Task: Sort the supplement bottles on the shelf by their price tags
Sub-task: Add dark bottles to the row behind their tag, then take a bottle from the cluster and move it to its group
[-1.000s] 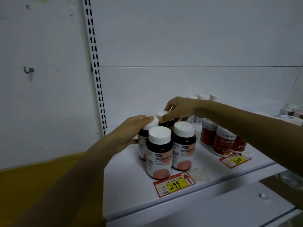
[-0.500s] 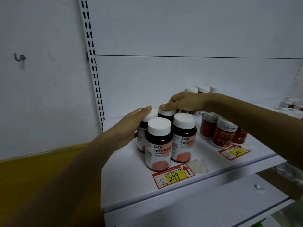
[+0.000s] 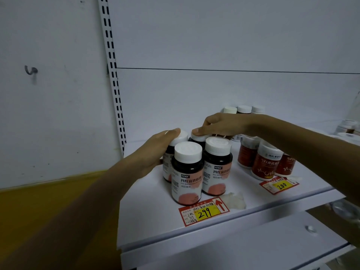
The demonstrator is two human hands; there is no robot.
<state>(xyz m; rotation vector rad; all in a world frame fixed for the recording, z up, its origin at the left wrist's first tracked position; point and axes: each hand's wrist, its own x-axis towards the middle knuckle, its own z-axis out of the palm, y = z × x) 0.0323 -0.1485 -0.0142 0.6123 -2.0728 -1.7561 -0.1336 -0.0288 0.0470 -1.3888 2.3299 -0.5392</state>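
Price tag 299 (image 3: 203,211) lies nearest us at the front lip of the white shelf (image 3: 155,217), just before four dark bottles with white caps (image 3: 187,173) standing in a tight square. Our left hand (image 3: 153,152) presses flat against the rear-left bottle, fingers open along its side and cap. Our right hand (image 3: 220,124) rests over the rear-right bottle's cap, fingers loosely curled. Further right, red bottles (image 3: 266,162) stand behind the 200 tag (image 3: 279,185). More white-capped bottles (image 3: 243,110) sit at the back.
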